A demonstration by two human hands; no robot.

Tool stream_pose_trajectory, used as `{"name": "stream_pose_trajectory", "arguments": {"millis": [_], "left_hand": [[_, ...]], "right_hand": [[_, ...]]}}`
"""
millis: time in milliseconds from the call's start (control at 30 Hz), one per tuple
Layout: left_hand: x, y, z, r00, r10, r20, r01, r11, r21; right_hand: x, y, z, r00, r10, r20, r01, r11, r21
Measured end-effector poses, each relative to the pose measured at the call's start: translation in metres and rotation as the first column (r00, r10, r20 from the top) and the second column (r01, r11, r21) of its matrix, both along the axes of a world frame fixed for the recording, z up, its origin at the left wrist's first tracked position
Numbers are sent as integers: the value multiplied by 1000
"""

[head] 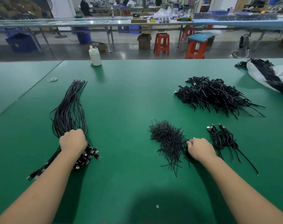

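While the left hand (73, 139) closes in a fist round a thick bundle of long black rubber-sheathed cables (69, 110), just above their square metal-tipped plugs (90, 155), the right hand (200, 148) sits curled at the near edge of a loose pile of short black wire twist ties (168, 138) on the green matted workbench (121, 102). Whether a tie is pinched between thumb and forefinger cannot be told from this angle.

The likeliest trouble lies in that pile. The ties cross one another every way, so lifting one may drag up a clump and scatter the rest. The bundle carries its own risk. Beyond the fist the cables fan out loosely across the mat, and a slackened grip could let plugs slide out of line or let strands snag as one is drawn free.

Just to the right of the working hand, a few coiled and tied black cables (223, 138) trail thin tails toward the forearm (an easy sweep off their spot). Farther back sit a larger heap of finished black coils (215, 94) and, near the far edge, a white plastic bottle (95, 57).
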State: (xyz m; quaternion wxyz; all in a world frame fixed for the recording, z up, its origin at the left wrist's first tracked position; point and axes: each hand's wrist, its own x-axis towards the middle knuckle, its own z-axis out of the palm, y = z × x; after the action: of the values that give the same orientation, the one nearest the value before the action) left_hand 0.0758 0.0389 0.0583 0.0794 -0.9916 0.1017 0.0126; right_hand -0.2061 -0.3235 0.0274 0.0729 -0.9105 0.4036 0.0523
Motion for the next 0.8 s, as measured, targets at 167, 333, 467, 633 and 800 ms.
{"name": "stream_pose_trajectory", "arguments": {"millis": [167, 333, 467, 633, 800], "left_hand": [[-17, -44, 12, 977, -209, 41, 212, 975, -67], [-65, -97, 20, 882, -459, -104, 446, 886, -130], [-93, -125, 28, 837, -522, -164, 414, 801, -432], [-112, -143, 52, 689, -555, -466, -230, 442, -867], [-123, -142, 68, 451, -712, -539, -731, 52, -680]], "right_hand": [[0, 1, 1, 1000, 0, 1, 0, 1000, 20], [-3, 1, 3, 1000, -5, -6, 5, 998, 70], [0, 3, 10, 999, -23, 24, 19, 983, 185], [9, 34, 32, 846, 235, 479, -275, 962, 12], [22, 87, 56, 672, 199, 713, -507, 826, 248]]}}
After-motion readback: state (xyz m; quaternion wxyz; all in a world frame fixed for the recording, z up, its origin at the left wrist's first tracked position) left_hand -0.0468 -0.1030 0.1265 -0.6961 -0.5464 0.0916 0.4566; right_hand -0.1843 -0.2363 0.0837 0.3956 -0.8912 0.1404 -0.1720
